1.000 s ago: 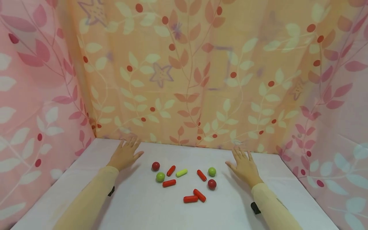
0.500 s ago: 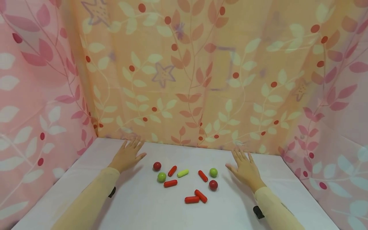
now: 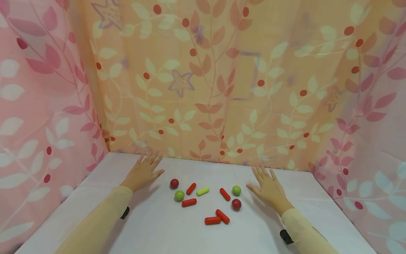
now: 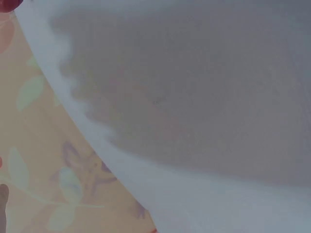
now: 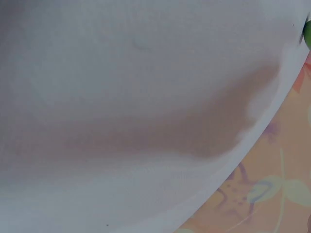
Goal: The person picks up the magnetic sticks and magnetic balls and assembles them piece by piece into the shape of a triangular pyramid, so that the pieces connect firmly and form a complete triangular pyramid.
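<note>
My left hand, fingers straight and spread, hovers palm down above the back left of the white table, holding nothing. Nearest to it are a red ball and a green ball. On the other side my right hand is likewise spread and bare, beside a second green ball and a second red ball. Between the hands lie several short red sticks and one yellow-green stick. Two red sticks at the front, one of them slanted, touch or nearly touch.
The white tabletop ends at an orange leaf-patterned cloth behind. Pink patterned cloths close in the sides. Hand shadows fall on the table in both wrist views. A red ball peeks into the left wrist view's corner.
Both hands have drifted slightly inward toward the balls and sticks, and their fingers remain spread. The whole head view has shifted a little. The balls and sticks stay in place on the table.
</note>
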A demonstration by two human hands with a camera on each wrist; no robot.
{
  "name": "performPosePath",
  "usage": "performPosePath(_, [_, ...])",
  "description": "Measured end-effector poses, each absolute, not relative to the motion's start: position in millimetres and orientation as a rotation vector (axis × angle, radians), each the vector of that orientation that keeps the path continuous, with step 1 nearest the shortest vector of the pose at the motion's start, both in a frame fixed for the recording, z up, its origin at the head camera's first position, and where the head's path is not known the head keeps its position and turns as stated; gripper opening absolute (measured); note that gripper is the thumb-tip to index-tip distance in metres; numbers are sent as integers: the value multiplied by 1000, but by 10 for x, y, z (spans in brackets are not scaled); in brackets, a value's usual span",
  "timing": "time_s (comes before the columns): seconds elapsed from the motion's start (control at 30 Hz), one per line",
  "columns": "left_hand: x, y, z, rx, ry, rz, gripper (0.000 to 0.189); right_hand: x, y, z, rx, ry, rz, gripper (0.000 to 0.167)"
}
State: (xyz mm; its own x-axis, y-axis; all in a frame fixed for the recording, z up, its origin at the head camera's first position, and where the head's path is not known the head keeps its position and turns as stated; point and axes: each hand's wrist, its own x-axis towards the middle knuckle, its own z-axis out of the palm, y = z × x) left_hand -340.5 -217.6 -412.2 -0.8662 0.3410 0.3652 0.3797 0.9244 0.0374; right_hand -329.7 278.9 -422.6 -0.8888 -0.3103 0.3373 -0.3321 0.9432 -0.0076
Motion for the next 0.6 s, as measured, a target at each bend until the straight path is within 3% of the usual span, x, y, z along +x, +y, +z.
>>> performPosePath(0.6, [-3297,-2118,-4157,-577,-2727,-151,66,-3178,2701,-4222,542,-2751,126,79])
